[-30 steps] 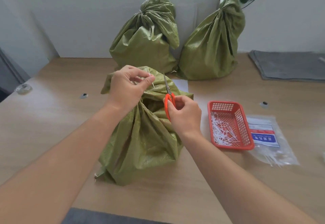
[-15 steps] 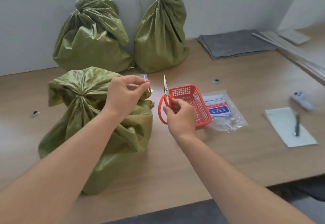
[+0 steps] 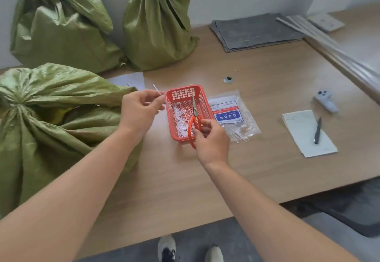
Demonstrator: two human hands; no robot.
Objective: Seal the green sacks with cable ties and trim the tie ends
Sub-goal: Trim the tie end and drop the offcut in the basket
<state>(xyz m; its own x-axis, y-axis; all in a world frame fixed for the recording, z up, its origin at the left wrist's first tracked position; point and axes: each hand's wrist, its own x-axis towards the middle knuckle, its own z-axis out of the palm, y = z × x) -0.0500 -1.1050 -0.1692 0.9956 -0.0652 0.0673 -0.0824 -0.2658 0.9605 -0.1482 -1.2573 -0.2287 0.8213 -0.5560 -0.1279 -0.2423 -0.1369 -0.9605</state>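
A tie end (image 3: 157, 90) is pinched by the left grip (image 3: 140, 111) beside the basket's (image 3: 183, 94) 10 o'clock rim. Scissors (image 3: 194, 107) are held by the right grip (image 3: 212, 141) over its 5 o'clock corner.

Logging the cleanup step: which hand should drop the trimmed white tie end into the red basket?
Left hand: it pinches the white tie offcut beside the red mesh basket; the right hand grips the orange-handled scissors.

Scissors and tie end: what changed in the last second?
Both hands left the neck of the front sack and moved right: the left hand pinches the cut tie end beside the red basket, the right hand holds the scissors over it. Both grips unchanged.
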